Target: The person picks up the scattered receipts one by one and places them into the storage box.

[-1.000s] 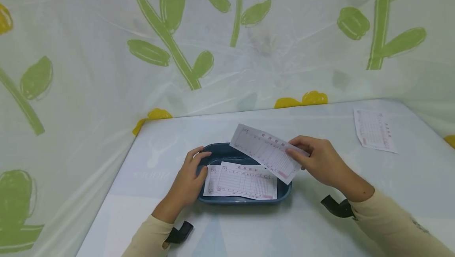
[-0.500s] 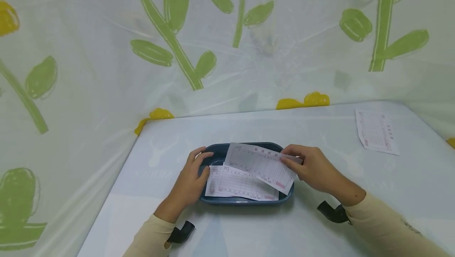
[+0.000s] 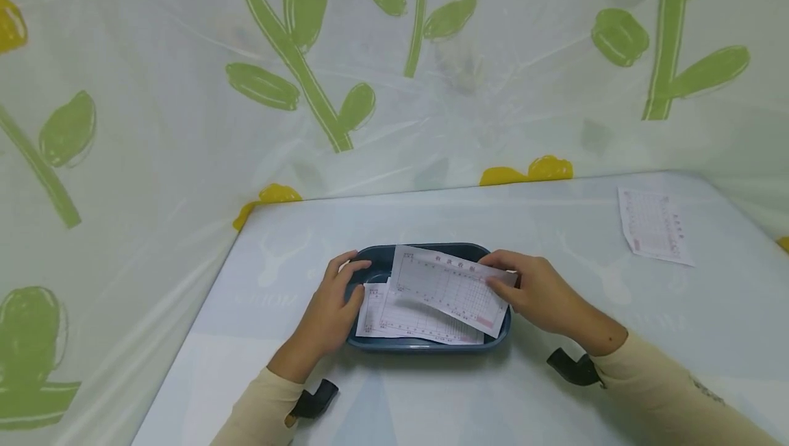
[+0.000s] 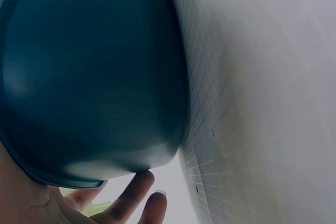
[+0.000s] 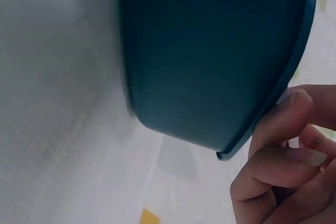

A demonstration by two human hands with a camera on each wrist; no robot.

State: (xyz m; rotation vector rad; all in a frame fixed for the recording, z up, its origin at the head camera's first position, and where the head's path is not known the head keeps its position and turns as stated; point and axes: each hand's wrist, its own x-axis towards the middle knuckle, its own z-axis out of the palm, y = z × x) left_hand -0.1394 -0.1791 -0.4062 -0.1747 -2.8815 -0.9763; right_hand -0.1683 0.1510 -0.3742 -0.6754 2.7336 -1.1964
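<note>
1. The held slip [image 3: 453, 290] is lower than a second ago: its left end, then past the tray's [image 3: 425, 346] far edge, now reaches about to that edge.
2. It covers more of the slip below [image 3: 419, 320], hiding the printed heading that showed before.
3. The right hand [image 3: 535, 292] is closer in, fingertips now at the tray's far right corner.

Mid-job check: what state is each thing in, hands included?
Tray: upright on the table.
Held slip: slanted, printed side up, over the tray.
Lower slips: overlapping, inside the tray.
Far slip: lying printed side up, apart.
Left hand: holding the tray's end.
Right hand: pinching the held slip.
</note>
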